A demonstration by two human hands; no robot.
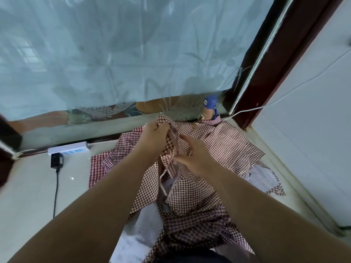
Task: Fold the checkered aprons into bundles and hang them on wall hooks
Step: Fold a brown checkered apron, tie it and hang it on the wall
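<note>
Nearest the camera, two bare forearms reach forward from the bottom edge, the left forearm (pixel 85 215) coming from the lower left and the right forearm (pixel 266 215) from the lower right; between them a crumpled darker maroon-and-white checkered cloth apron (pixel 191 226) lies low in the view, its far part under the raised one.

Just beyond, a red-and-white checkered cloth apron (pixel 190 192) hangs lifted above the pale glossy surface (pixel 28 186); the left grip (pixel 155 137) is clenched round its bunched top edge, fingers curled into the fabric; the right grip (pixel 191 156), just beside and slightly lower, pinches the cloth where a pale pink fabric strap (pixel 175 143) runs down between the two grips.

Behind the grips, more red-and-white checkered aprons (pixel 229 143) lie spread flat and overlapping on the surface, reaching towards the right-hand corner.

To the left, well apart from the cloth, a white rectangular power strip (pixel 68 148) lies along the far edge; a black plug adapter (pixel 56 160) sits against it, its black cable (pixel 55 194) trailing towards the camera.

Farther back, a small blue object (pixel 210 102), too blurred to identify, stands in the corner; a thin white cable (pixel 284 95) runs from there up across the white wall panel (pixel 313 130); a dark red wooden frame (pixel 275 63) rises beside it; a sheer pale blue curtain (pixel 133 54) fills the top.
</note>
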